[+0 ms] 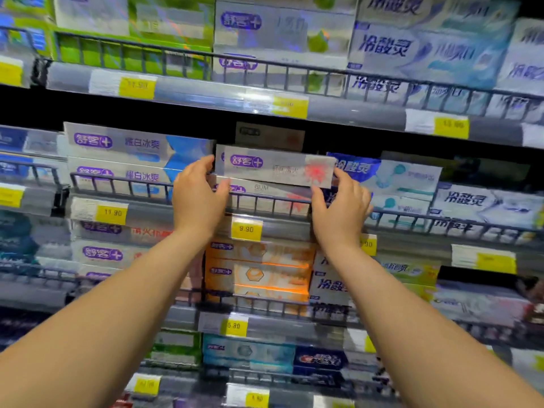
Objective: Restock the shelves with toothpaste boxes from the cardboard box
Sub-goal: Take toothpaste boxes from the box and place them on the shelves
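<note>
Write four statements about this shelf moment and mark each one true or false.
1. The left hand and the right hand hold one toothpaste box by its ends. True.
2. The held box shows a green leaf. False: it shows a red burst near its right end.
3. The yellow price tag just below the held box reads 9.90. True.
4. The orange boxes stand on the shelf above the held box. False: they stand on the shelf below it.

Dark free room lies above the red-burst toothpaste box (276, 169), under the upper price rail (206, 94). Blue-white boxes (123, 142) on the left and blue boxes (397, 175) on the right hem it in, with the wire fence (265, 200) below.
</note>
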Motion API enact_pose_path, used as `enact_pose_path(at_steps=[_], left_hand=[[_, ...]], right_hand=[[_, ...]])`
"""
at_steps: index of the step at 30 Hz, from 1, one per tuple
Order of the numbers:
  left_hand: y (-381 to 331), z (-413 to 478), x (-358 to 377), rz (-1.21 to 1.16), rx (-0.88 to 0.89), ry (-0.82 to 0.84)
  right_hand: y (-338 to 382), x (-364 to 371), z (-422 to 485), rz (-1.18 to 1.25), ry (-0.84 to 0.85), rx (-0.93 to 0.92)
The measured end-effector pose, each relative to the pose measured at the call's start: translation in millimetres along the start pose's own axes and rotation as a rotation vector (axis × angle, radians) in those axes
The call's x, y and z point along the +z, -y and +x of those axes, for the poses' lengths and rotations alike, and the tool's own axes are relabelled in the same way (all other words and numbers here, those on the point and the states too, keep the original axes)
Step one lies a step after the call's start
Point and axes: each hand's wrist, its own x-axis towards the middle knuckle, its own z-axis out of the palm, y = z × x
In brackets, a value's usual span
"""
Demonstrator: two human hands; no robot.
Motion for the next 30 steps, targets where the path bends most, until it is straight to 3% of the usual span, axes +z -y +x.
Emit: enact_pose_path(at_steps=[8, 19, 30], left_hand=[[0, -2, -4, 0.052, 0.036, 0.040], [8, 13, -10, 0.079, 0.083, 0.049], [-5, -11, 19, 0.049, 0.263, 0.015]], right_hand=[[6, 8, -2, 0.045, -0.020, -0.022], [11, 21, 9, -0.006, -0.011, 0.121], [0, 6, -5, -0.066, -0.057, -0.021]])
